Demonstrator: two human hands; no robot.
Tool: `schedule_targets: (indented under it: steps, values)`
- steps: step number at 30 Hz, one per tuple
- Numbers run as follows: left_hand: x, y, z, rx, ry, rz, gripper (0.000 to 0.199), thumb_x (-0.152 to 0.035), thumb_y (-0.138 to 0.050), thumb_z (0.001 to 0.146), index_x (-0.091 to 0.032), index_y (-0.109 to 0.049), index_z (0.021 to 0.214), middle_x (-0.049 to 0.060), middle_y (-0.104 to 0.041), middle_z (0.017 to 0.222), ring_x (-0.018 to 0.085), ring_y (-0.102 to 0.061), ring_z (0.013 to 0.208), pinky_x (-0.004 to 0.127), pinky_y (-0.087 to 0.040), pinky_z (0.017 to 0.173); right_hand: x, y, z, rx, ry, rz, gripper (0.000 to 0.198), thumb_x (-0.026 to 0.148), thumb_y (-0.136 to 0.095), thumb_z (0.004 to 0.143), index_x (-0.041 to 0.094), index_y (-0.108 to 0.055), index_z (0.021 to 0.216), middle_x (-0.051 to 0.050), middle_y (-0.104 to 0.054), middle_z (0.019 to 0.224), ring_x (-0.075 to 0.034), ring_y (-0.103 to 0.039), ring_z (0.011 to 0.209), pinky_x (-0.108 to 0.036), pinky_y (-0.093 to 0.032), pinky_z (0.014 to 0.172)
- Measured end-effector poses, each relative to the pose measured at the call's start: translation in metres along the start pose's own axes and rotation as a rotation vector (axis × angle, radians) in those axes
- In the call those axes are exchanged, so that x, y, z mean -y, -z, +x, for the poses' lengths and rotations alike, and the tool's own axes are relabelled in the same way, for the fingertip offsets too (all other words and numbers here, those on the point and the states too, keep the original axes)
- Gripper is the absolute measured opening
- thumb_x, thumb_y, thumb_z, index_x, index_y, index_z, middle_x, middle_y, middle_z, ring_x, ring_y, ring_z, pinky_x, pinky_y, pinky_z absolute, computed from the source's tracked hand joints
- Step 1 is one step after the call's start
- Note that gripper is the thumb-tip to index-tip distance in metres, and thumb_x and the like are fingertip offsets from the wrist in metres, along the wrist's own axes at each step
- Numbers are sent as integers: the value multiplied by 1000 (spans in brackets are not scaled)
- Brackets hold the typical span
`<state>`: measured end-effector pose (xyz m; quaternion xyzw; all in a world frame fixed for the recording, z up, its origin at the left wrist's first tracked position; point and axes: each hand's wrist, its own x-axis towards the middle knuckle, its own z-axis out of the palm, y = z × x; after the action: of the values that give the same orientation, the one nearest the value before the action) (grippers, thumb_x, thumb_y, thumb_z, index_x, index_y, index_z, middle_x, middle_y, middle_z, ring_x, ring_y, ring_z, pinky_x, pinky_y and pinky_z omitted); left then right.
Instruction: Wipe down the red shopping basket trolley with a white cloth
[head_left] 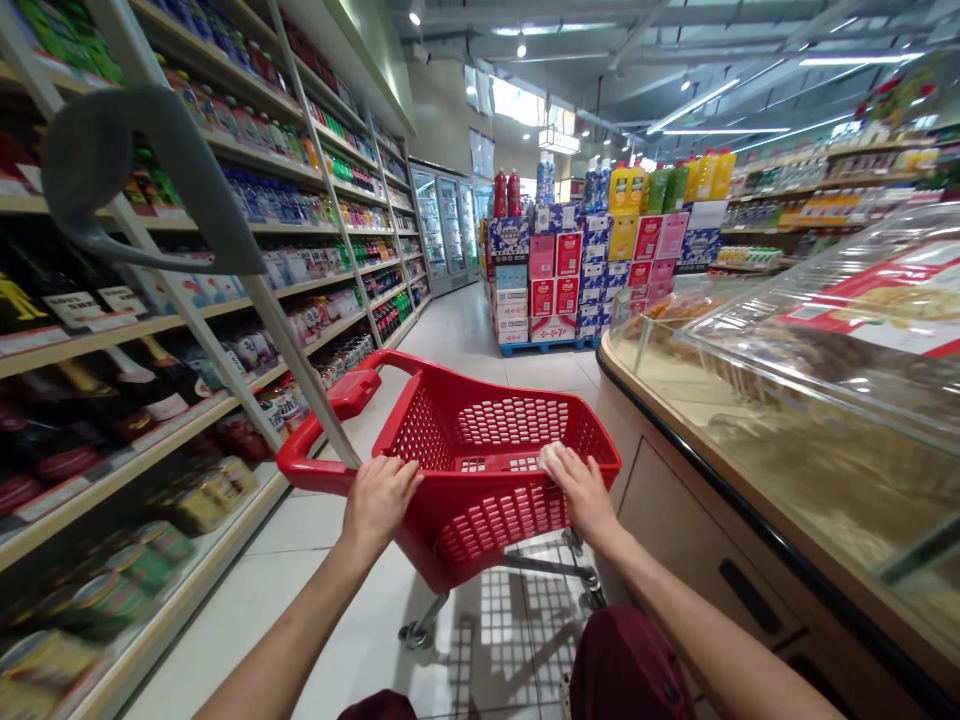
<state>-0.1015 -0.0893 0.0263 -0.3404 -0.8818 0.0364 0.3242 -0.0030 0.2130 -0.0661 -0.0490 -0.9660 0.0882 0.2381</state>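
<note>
A red plastic shopping cart (487, 480) with perforated walls stands on wheels in front of me, its basket showing no goods. My left hand (381, 500) is closed over the near rim, beside the base of a metal pole. That pole rises to the upper left and ends in a grey loop handle (150, 170). Farther right on the same rim rests my right hand (585, 488), its fingers closed on a crumpled white cloth (553, 456) pressed against the rim. The cloth's underside is hidden.
Shelves of bottles and cans (247, 200) line the left side. A glass-topped counter (712, 430) with packaged food trays (847, 310) borders the right. Ahead, stacked drink cartons (555, 270) sit on a blue pallet (551, 345), with glass-door fridges (446, 220) behind.
</note>
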Motion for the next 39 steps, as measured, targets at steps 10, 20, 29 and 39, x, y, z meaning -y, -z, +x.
schedule_targets:
  steps: [10, 20, 29, 39]
  values:
    - [-10, 0, -1, -66, 3, 36, 24, -32, -40, 85, -21, -61, 88, 4, -62, 77, 20, -52, 78, 33, -35, 75, 17, -3, 1, -64, 0, 15, 68, -6, -27, 70, 23, -34, 131, -5, -33, 138, -17, -25, 128, -43, -19, 102]
    - [-14, 0, 0, -55, 40, 41, 25, -31, -40, 85, -20, -62, 87, 4, -60, 74, 20, -51, 76, 34, -35, 76, 23, 0, 1, -84, -119, -27, 64, -3, -27, 73, 22, -34, 131, -6, -33, 138, -18, -25, 128, -45, -19, 101]
    - [-15, -4, -3, -115, 39, 4, 23, -31, -42, 84, -19, -62, 89, 4, -62, 79, 20, -50, 79, 34, -35, 79, -11, 2, -4, -70, -323, -101, 58, 2, -29, 75, 22, -39, 129, -10, -38, 135, -23, -33, 124, -52, -19, 98]
    - [-17, -5, 0, -97, 48, -10, 24, -30, -40, 85, -20, -61, 88, 5, -61, 75, 20, -50, 77, 35, -35, 78, -4, -3, 2, -107, -267, -104, 60, 2, -30, 75, 24, -39, 129, -8, -41, 133, -22, -35, 122, -51, -20, 98]
